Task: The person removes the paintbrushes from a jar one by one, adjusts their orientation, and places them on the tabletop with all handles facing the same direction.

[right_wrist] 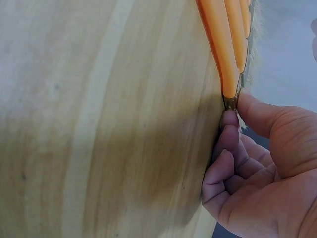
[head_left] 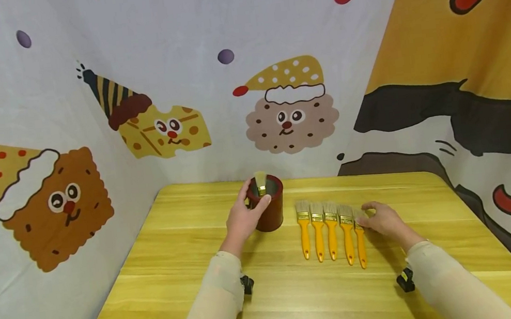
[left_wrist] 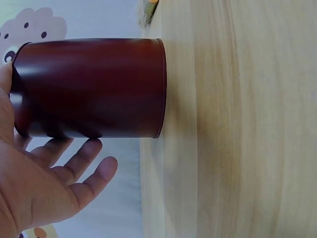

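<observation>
A dark red cylindrical pot [head_left: 271, 217] stands upright on the wooden table. One paintbrush [head_left: 260, 181] is inside it, bristles up above the rim. My left hand [head_left: 241, 219] holds the pot by its upper left side, thumb near the rim and fingers along the wall [left_wrist: 89, 89]. To the right, several paintbrushes with orange handles [head_left: 332, 237] lie in a row, bristles away from me. At the row's right end, my right hand [head_left: 383, 220] pinches the last paintbrush [head_left: 362, 252] by its metal band, between thumb and fingertips [right_wrist: 230, 118]; this brush still lies along the table.
The light wooden table [head_left: 194, 290] meets a printed cloth backdrop [head_left: 200, 170] behind the pot and along the left side. The cloth also hangs close on the right.
</observation>
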### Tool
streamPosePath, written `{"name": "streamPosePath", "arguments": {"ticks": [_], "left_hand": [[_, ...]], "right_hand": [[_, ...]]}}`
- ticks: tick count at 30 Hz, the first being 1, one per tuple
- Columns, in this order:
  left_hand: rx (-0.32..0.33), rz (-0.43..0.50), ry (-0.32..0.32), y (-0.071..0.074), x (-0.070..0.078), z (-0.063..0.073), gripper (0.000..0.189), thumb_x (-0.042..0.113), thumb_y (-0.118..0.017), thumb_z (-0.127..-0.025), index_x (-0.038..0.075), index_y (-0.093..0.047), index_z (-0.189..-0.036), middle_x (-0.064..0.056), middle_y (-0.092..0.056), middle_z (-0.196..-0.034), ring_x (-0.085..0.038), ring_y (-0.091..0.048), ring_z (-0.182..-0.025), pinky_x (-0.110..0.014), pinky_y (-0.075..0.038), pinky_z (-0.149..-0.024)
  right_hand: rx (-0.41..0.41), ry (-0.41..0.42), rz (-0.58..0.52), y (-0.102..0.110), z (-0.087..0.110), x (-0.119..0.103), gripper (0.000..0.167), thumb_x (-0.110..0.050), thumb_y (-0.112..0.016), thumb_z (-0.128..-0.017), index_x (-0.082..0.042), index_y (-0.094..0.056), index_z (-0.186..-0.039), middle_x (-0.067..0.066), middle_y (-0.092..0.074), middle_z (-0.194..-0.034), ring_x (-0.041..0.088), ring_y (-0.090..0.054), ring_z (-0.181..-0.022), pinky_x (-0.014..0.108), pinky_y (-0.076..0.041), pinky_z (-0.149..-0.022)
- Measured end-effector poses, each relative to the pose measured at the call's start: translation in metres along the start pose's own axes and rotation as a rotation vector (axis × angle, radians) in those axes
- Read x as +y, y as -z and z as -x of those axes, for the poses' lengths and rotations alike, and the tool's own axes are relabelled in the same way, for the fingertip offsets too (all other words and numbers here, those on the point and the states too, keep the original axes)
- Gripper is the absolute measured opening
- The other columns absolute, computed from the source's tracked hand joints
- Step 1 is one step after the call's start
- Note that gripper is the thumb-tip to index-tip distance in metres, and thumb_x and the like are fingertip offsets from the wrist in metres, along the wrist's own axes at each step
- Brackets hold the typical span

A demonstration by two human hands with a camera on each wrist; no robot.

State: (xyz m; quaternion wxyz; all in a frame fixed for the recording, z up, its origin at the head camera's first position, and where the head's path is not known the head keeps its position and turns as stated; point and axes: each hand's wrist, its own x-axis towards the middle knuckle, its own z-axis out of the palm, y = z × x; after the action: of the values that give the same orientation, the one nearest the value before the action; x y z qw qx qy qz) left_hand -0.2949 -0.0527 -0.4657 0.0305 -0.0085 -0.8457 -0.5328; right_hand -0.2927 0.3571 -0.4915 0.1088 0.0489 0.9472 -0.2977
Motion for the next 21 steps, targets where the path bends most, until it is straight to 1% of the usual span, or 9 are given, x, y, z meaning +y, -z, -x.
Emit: {"name": "streamPosePath", "arguments": {"ticks": [4, 6, 7, 9, 11, 13, 16, 19, 21], "left_hand": [[-0.001, 0.000, 0.005, 0.000, 0.000, 0.000, 0.082, 0.079, -0.064, -0.093, 0.059, -0.026, -0.163, -0.004, -0.047, -0.168, -0.040, -0.058, -0.143, -0.064, -0.051, -0.109], [-0.003, 0.001, 0.011, 0.000, 0.000, 0.001, 0.081, 0.079, -0.064, -0.093, 0.061, -0.026, -0.162, -0.003, -0.046, -0.169, -0.040, -0.057, -0.144, -0.064, -0.050, -0.110], [-0.003, -0.003, 0.012, -0.001, 0.000, 0.001, 0.080, 0.079, -0.064, -0.093, 0.062, -0.025, -0.162, -0.003, -0.046, -0.169, -0.040, -0.057, -0.144, -0.065, -0.050, -0.110], [-0.003, -0.008, 0.013, -0.001, 0.000, 0.001, 0.079, 0.077, -0.064, -0.094, 0.062, -0.025, -0.161, -0.004, -0.046, -0.169, -0.040, -0.057, -0.144, -0.065, -0.050, -0.109], [0.001, -0.010, 0.016, -0.001, 0.001, 0.001, 0.079, 0.076, -0.065, -0.094, 0.062, -0.026, -0.161, -0.005, -0.047, -0.168, -0.041, -0.058, -0.143, -0.065, -0.050, -0.109], [0.005, -0.011, 0.019, -0.001, 0.001, 0.000, 0.078, 0.074, -0.066, -0.095, 0.063, -0.026, -0.161, -0.005, -0.049, -0.167, -0.041, -0.059, -0.142, -0.064, -0.051, -0.108], [0.004, -0.008, 0.017, 0.000, 0.003, 0.000, 0.078, 0.074, -0.066, -0.095, 0.063, -0.026, -0.161, -0.005, -0.049, -0.167, -0.041, -0.059, -0.141, -0.064, -0.051, -0.107], [-0.001, -0.010, 0.018, 0.000, 0.002, 0.000, 0.079, 0.075, -0.065, -0.094, 0.063, -0.025, -0.161, -0.004, -0.048, -0.168, -0.040, -0.058, -0.143, -0.064, -0.051, -0.108], [-0.001, -0.010, 0.019, 0.000, 0.002, 0.000, 0.079, 0.075, -0.065, -0.095, 0.063, -0.025, -0.161, -0.004, -0.047, -0.168, -0.040, -0.057, -0.143, -0.064, -0.051, -0.108]], "right_hand": [[0.001, 0.016, -0.003, 0.001, 0.001, -0.001, 0.070, -0.039, -0.069, -0.105, 0.007, -0.047, -0.154, 0.042, -0.044, -0.155, 0.054, -0.052, -0.135, 0.069, -0.044, -0.114], [0.008, 0.032, -0.016, 0.001, 0.003, -0.001, 0.068, -0.036, -0.068, -0.106, 0.008, -0.047, -0.153, 0.038, -0.060, -0.140, 0.048, -0.064, -0.121, 0.063, -0.051, -0.106], [0.012, 0.037, -0.026, 0.002, 0.003, -0.001, 0.068, -0.035, -0.067, -0.107, 0.009, -0.047, -0.154, 0.035, -0.065, -0.132, 0.043, -0.067, -0.114, 0.060, -0.054, -0.102], [0.020, 0.051, -0.055, 0.004, 0.004, -0.003, 0.068, -0.035, -0.064, -0.108, 0.010, -0.045, -0.155, 0.030, -0.072, -0.120, 0.037, -0.070, -0.105, 0.054, -0.057, -0.095], [0.033, 0.062, -0.082, 0.007, 0.004, -0.007, 0.070, -0.039, -0.061, -0.110, 0.009, -0.043, -0.157, 0.026, -0.075, -0.114, 0.032, -0.072, -0.099, 0.049, -0.058, -0.089], [0.048, 0.077, -0.099, 0.011, 0.001, -0.015, 0.073, -0.047, -0.057, -0.111, 0.006, -0.042, -0.159, 0.030, -0.071, -0.128, 0.037, -0.071, -0.109, 0.051, -0.059, -0.091], [0.074, 0.119, -0.126, 0.014, -0.004, -0.036, 0.073, -0.051, -0.056, -0.110, 0.000, -0.044, -0.160, 0.033, -0.064, -0.140, 0.044, -0.070, -0.117, 0.054, -0.060, -0.092], [0.085, 0.175, -0.157, 0.011, -0.010, -0.061, 0.065, -0.046, -0.060, -0.110, -0.004, -0.050, -0.158, 0.032, -0.064, -0.140, 0.045, -0.069, -0.119, 0.055, -0.060, -0.093], [0.087, 0.205, -0.174, 0.007, -0.015, -0.079, 0.059, -0.042, -0.061, -0.110, -0.006, -0.053, -0.156, 0.029, -0.065, -0.139, 0.044, -0.069, -0.119, 0.054, -0.060, -0.094]]}}
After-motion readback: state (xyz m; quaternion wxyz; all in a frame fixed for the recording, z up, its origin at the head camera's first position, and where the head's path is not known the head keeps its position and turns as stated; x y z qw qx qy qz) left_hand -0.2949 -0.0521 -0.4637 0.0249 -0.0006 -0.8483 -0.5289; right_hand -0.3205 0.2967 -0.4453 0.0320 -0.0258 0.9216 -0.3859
